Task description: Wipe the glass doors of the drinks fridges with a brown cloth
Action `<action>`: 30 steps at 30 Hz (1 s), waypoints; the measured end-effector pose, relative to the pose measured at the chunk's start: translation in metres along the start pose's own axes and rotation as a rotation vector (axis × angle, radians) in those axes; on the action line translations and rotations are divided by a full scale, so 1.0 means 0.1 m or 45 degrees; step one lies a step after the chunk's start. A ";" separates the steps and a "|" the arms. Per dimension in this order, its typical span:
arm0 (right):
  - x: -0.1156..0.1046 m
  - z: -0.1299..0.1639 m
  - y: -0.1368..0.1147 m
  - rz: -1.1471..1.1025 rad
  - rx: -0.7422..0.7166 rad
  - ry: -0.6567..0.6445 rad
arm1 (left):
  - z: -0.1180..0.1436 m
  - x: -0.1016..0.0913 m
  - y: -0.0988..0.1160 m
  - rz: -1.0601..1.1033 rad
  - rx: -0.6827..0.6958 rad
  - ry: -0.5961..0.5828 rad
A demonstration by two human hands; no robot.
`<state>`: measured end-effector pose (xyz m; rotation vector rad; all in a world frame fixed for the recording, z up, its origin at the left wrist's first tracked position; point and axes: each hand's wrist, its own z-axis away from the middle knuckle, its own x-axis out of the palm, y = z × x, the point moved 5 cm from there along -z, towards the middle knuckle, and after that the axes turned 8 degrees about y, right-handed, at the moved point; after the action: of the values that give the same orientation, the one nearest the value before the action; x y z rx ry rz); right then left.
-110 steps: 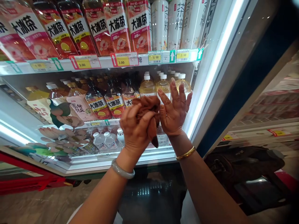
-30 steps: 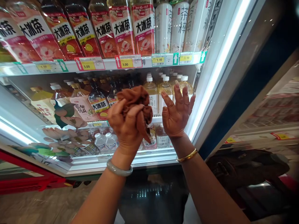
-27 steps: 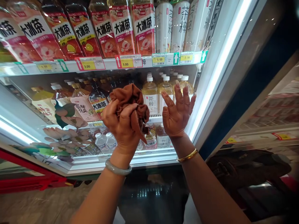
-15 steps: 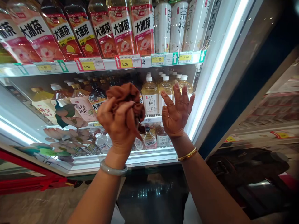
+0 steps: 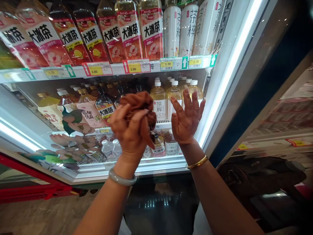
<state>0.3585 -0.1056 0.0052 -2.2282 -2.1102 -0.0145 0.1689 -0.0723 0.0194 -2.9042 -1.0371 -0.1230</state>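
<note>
My left hand [image 5: 129, 127] is closed round a bunched brown cloth [image 5: 138, 99], with a loose corner hanging down toward the right. To its right, my right hand [image 5: 187, 119] is raised with fingers spread and nothing in it; its palm seems to rest on the glass door, though contact is hard to tell. Behind the glass, white-capped tea bottles [image 5: 158, 101] with pale labels stand near both hands. A dark bottle with a yellow label [image 5: 104, 106] sits left of the cloth. Part of the middle shelf is hidden by my hands.
An upper shelf edge [image 5: 146, 66] carries price tags below tall bottles [image 5: 153, 32]. A lit white strip and door frame [image 5: 227, 78] run along the right. Flower decals [image 5: 75, 142] mark the glass at lower left, near a red frame [image 5: 36, 192]. A dark bag-like object [image 5: 261, 176] lies right.
My left hand and the cloth have shifted right and slightly down across the glass. My right hand stays at nearly the same place, and the view has moved a little.
</note>
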 end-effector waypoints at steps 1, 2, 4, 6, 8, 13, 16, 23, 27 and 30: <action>0.00 0.00 0.00 0.012 0.000 -0.005 | -0.04 -0.02 -0.09 -0.042 -0.074 0.039; 0.00 0.00 0.00 0.019 0.003 -0.007 | -0.06 -0.03 -0.14 -0.076 -0.120 0.068; 0.00 0.00 -0.01 0.016 0.022 -0.016 | 0.01 -0.02 -0.15 -0.099 -0.101 0.094; 0.00 0.00 -0.01 0.009 0.053 -0.054 | 0.17 0.02 -0.02 -0.065 0.012 0.089; 0.00 0.00 -0.01 -0.007 0.073 -0.079 | 0.34 0.09 0.15 0.021 0.131 0.010; 0.00 0.00 0.00 -0.022 0.028 -0.020 | 0.36 0.13 0.26 0.144 0.215 -0.146; 0.02 0.01 0.01 0.024 0.016 0.012 | 0.12 0.05 0.05 0.043 0.047 -0.024; 0.03 0.01 0.00 -0.023 0.029 0.012 | 0.27 0.11 0.18 0.039 0.036 0.005; 0.02 0.01 0.01 0.025 0.069 -0.083 | 0.45 0.20 0.39 0.223 0.269 -0.179; 0.02 0.01 0.01 0.010 0.076 -0.054 | 0.27 0.13 0.21 0.213 0.181 -0.186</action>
<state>0.3595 -0.1037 0.0044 -2.2224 -2.0938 0.0952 0.1941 -0.0781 -0.0063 -2.8882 -0.7788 0.1660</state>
